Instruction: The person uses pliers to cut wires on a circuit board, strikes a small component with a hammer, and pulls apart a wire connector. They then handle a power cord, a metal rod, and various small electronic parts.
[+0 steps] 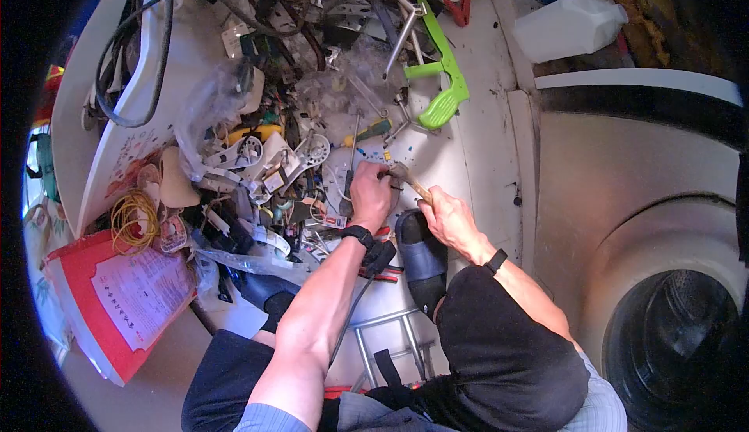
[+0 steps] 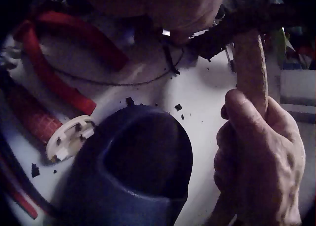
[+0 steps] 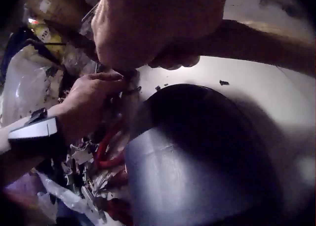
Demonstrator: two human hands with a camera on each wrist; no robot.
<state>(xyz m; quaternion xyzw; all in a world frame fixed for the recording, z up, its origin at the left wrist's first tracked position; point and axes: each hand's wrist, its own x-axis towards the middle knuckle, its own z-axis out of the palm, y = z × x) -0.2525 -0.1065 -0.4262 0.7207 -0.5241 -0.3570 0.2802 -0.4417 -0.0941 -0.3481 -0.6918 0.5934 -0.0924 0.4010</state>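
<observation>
My right hand (image 1: 452, 220) grips the wooden handle of a hammer (image 1: 422, 192), thumb along the wood in the left wrist view. The dark hammer head (image 2: 212, 44) is right beside the fingertips of my left hand (image 1: 371, 198), low over the white floor. Those left fingers are curled around a small dark part (image 2: 170, 59), mostly hidden by the hand. Dark crumbs lie on the floor below. A dark blue slipper (image 1: 421, 256) on a foot stands just behind both hands. Red-handled pliers (image 2: 69, 63) lie beside it in the left wrist view.
A heap of scrap parts and plastic bags (image 1: 312, 81) spreads ahead and left. A screwdriver (image 1: 374, 131) and a bright green plastic piece (image 1: 445, 81) lie beyond the hands. A washing machine (image 1: 671, 237) stands at right, a red box (image 1: 78, 299) at left, a metal-framed stool (image 1: 390, 334) below.
</observation>
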